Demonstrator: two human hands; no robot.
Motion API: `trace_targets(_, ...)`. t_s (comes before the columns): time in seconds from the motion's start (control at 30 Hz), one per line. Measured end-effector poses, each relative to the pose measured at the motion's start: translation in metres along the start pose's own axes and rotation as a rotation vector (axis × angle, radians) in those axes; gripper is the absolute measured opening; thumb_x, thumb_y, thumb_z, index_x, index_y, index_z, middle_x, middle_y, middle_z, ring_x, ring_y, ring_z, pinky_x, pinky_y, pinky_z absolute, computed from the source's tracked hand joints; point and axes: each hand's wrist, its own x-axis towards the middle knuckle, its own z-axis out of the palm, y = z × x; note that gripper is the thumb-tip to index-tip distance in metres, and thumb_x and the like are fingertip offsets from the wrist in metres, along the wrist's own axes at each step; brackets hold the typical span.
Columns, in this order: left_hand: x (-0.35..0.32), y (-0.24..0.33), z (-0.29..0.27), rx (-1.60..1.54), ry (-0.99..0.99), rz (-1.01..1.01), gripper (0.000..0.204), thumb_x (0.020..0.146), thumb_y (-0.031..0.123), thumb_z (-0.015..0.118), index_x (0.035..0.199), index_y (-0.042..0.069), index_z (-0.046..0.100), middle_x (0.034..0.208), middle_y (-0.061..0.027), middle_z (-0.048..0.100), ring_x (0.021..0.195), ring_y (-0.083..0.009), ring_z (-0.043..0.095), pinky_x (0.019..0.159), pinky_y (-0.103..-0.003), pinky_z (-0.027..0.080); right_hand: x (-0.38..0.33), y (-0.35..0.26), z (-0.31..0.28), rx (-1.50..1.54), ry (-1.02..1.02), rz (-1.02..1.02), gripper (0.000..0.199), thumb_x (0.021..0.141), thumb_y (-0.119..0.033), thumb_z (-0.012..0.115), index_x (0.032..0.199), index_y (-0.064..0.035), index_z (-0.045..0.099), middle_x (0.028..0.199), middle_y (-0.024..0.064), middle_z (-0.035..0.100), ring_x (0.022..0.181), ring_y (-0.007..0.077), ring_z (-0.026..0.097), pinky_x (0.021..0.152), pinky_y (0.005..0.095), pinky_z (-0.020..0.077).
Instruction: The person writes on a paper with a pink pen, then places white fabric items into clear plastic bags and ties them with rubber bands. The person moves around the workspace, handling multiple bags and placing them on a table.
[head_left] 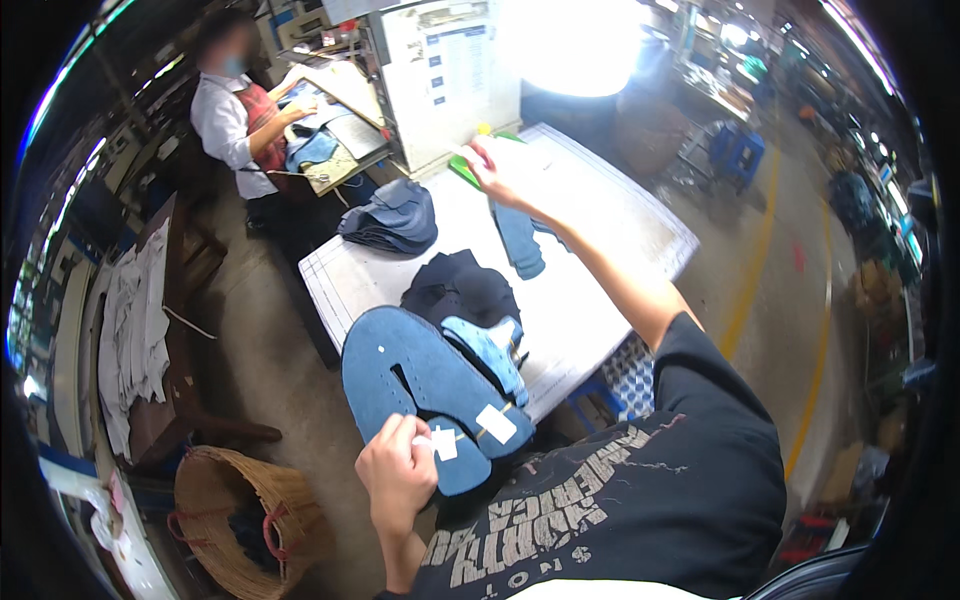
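Note:
My left hand [396,472] grips the near edge of a blue cut fabric piece [420,380] that carries small white tags [496,423]. It overhangs the near end of a white gridded table [620,215]. My right hand [500,165] is stretched out to the far side of the table and pinches a small pale object beside a green ruler-like strip [462,172]. Under my right forearm lies a narrow blue fabric piece [520,242]. A dark navy pile [460,288] and a light blue piece [487,352] sit between my hands.
A stack of grey-blue pieces [392,218] rests on the table's left corner. Another person [240,110] works at a far bench. A woven basket [235,520] stands on the floor at lower left, white cloth [135,340] on a side bench, yellow floor lines [755,250] to the right.

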Motion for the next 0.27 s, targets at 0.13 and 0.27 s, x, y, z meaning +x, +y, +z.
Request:
trace_targets(0.13, 0.001, -0.005, -0.002, -0.133, 0.031, -0.062, 0.012, 0.076, 0.007, 0.05, 0.076, 0.009, 0.062, 0.078, -0.0102, 0.06, 0.067, -0.0349, 0.06, 0.059, -0.043, 0.045, 0.138, -0.003, 0.034, 0.045, 0.098, 0.102, 0.047, 0.098, -0.049, 0.06, 0.124, -0.0111, 0.07, 0.099, 0.0165, 0.076, 0.098, 0.0377, 0.073, 0.088, 0.0476, 0.0559)
trace_targets(0.27, 0.003, -0.006, 0.004, -0.144, 0.116, -0.132, 0.007, 0.07, 0.007, 0.052, 0.071, 0.007, 0.059, 0.071, -0.0098, 0.056, 0.06, -0.0335, 0.057, 0.054, -0.041, 0.042, 0.237, -0.012, 0.057, 0.112, 0.174, 0.244, 0.053, 0.094, -0.051, 0.065, 0.127, -0.0101, 0.069, 0.103, 0.0173, 0.077, 0.103, 0.0366, 0.073, 0.094, 0.047, 0.0558)
